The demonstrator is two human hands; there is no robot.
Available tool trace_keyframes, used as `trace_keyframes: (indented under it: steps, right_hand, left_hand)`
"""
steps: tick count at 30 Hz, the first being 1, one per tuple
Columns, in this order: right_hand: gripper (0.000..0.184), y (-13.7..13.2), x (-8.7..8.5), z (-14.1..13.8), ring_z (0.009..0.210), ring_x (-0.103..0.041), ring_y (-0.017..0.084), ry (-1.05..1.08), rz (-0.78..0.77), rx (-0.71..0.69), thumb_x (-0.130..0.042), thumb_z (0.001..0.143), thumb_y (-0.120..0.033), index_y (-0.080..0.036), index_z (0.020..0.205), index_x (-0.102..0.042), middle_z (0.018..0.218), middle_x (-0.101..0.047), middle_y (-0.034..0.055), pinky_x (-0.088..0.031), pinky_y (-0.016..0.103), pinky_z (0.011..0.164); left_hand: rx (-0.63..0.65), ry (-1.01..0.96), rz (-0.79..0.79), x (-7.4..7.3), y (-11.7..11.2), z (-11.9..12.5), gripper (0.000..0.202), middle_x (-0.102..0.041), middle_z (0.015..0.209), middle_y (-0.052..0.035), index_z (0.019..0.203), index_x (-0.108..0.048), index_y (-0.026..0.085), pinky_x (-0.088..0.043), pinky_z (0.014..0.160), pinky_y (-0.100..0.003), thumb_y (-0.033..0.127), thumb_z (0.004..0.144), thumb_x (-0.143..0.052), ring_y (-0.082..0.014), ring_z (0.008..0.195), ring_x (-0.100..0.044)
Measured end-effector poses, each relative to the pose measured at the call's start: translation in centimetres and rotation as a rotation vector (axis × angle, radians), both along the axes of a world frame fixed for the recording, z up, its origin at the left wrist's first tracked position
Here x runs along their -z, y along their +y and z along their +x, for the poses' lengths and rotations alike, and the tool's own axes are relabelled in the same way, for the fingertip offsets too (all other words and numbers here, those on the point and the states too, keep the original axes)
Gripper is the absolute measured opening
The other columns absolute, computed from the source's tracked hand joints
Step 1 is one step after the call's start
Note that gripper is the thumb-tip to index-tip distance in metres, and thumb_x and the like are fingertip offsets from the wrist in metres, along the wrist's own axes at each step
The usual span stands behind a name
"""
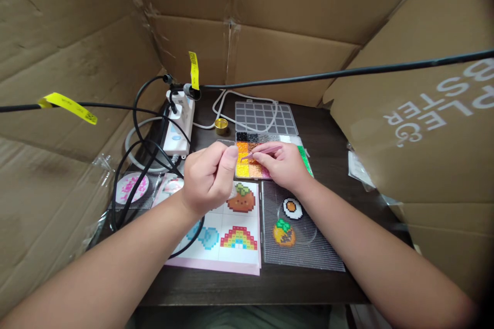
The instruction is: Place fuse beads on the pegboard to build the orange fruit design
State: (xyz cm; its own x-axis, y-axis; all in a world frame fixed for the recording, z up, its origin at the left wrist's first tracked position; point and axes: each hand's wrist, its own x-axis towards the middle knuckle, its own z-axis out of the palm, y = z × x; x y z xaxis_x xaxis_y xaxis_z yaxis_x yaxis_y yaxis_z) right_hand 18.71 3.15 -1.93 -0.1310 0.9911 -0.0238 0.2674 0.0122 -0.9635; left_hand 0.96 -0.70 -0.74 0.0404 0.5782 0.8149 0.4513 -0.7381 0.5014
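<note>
Head view, right hand (286,165): grasping pink tweezers (272,150), tips low over the orange and yellow cells; if I pinch too hard, a bead could flick into a neighbouring colour.
Left hand (208,179): clenched, thumb pressed on curled fingers; I cannot tell whether anything is inside. Should it drop, it might bump the box's near edge.
Bead box (247,178): open just ahead of my hands, its lid (266,117) laid back; a knock from my right wrist could jolt the cells and mix colours.
Pegboard (326,258): partly under my right forearm, bearing an egg (292,208) and an orange fruit (278,238); if those beads are loose, a dragging arm would scatter them.
Pattern sheet (240,263): below my left hand, beside the pegboard; a sleeveless forearm could stick and drag it.
Black cables (134,111): looped on my left near the dish (120,186) of pink beads; a snag could tip it onto the counter (301,288).
</note>
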Motion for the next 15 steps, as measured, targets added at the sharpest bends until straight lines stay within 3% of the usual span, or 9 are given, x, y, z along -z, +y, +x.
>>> trace_keyframes:
  steps: [10,15]
  right_hand:
    - [0.014,0.1,-0.3,0.4,0.081,-0.074,0.024,0.048,0.106,0.006,-0.072,0.073,-0.030,-0.016,0.077,-0.072,0.080,-0.077,0.0097,-0.059,0.038,0.078]
    - [0.011,-0.5,-2.9,0.9,0.080,-0.074,0.023,0.140,0.227,0.056,-0.072,0.076,-0.028,-0.017,0.077,-0.072,0.082,-0.077,0.0091,-0.059,0.038,0.075]
  left_hand:
    - [-0.002,0.000,0.004,0.0,0.0,-0.1,0.031,-0.032,0.049,0.0052,0.061,-0.039,0.017,-0.025,0.041,-0.023,0.011,0.089,-0.052,-0.0047,0.042,-0.030]
    - [0.003,-0.009,0.020,0.0,0.0,0.0,0.032,-0.032,0.049,0.0056,0.061,-0.037,0.017,-0.025,0.042,-0.023,0.011,0.089,-0.052,-0.0045,0.042,-0.030]
